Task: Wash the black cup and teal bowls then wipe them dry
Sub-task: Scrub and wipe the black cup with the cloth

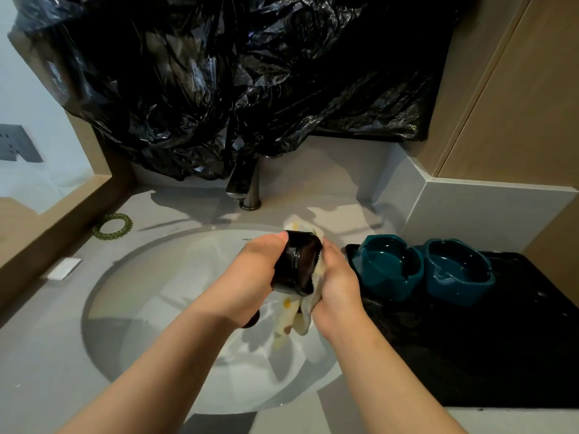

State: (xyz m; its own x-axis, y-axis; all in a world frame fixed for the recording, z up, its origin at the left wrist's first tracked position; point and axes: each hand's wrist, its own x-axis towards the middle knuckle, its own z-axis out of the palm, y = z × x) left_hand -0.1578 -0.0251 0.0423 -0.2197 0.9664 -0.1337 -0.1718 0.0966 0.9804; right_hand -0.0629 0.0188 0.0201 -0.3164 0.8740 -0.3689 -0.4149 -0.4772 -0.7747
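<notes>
- Two hands are working above the sink basin [156,292]: the left hand [260,270] is grasping the black cup [297,264], fingers wrapped round its wall, tipping it sideways with the mouth facing right.
- Its outside is shining glossy black; the inside is looking dark brown.
- The right hand [338,283] is clenching a cream spotted cloth [291,321] against the cup's rim.
- Two glossy teal bowls [388,270] [457,274] are sitting side by side on a black mat [501,339] on the bench, right of the basin.
- Tiny lettering is showing on the basin's far rim, too small to read.

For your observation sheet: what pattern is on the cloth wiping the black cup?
The cloth is cream with yellow and brown dots; head view.
</notes>
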